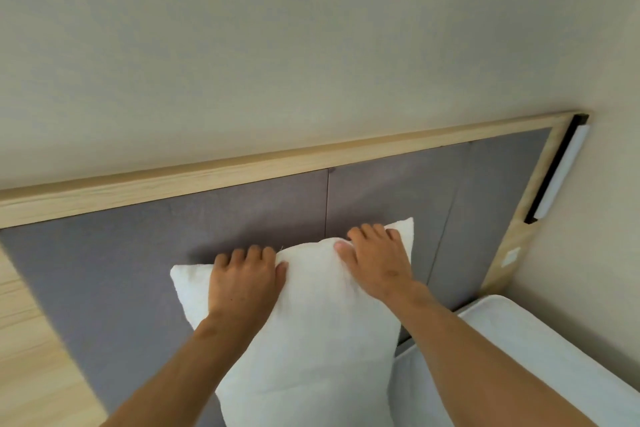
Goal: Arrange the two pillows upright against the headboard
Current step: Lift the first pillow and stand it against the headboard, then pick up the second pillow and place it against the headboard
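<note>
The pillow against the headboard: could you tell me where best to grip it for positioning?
By its top edge, from the front and above, as the left hand and right hand do. The pillow stands on end against the headboard; gripping near both upper corners steadies it.

One pillow, two hands, one headboard.
A single white pillow [311, 322] shows; left hand [242, 282] and right hand [377, 262]; one grey headboard [138, 253], one wall lamp [561, 173], one mattress [519, 357].

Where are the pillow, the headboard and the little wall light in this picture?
pillow [311, 340]: head view, middle of its white front.
headboard [138, 253]: head view, bare grey padded panel left of the hands.
wall light [562, 170]: head view, middle of the white bar.
</note>
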